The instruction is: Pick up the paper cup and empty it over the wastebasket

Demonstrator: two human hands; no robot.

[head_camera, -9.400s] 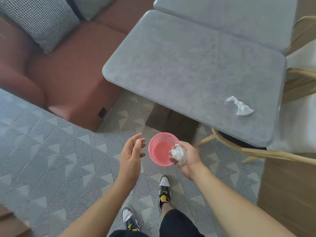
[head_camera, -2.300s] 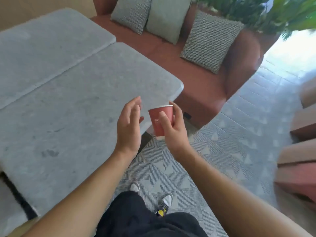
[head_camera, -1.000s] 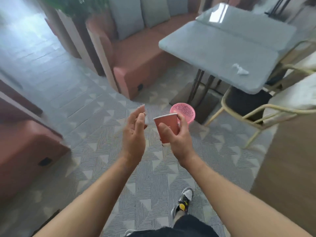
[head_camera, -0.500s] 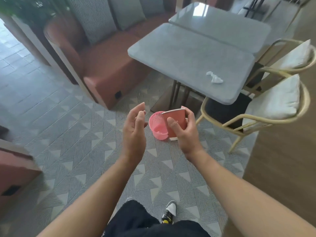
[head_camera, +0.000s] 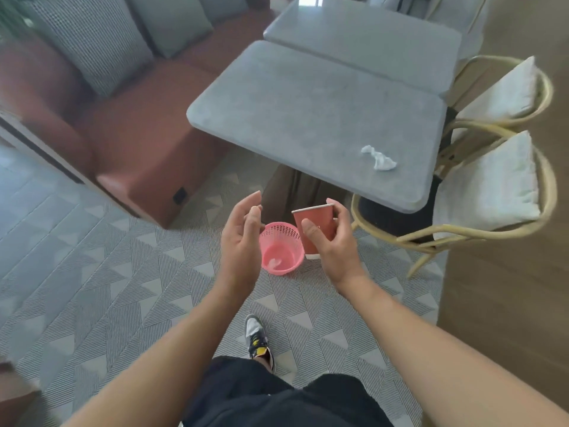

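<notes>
Beside the grey counter (head_camera: 308,118) bearing a crumpled tissue (head_camera: 379,158), the pink basket (head_camera: 280,248) stood on the floor; the right hand (head_camera: 334,241) gripped the red cup (head_camera: 315,228) just above it, awaiting release, the left hand (head_camera: 241,238) empty, fingers relaxed.

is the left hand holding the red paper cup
No, the red paper cup is gripped by the right hand; the left hand is open beside the pink basket, holding nothing.

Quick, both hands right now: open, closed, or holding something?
Left hand: open, fingers relaxed, holding nothing, beside the pink basket.
Right hand: closed around the red paper cup.
</notes>
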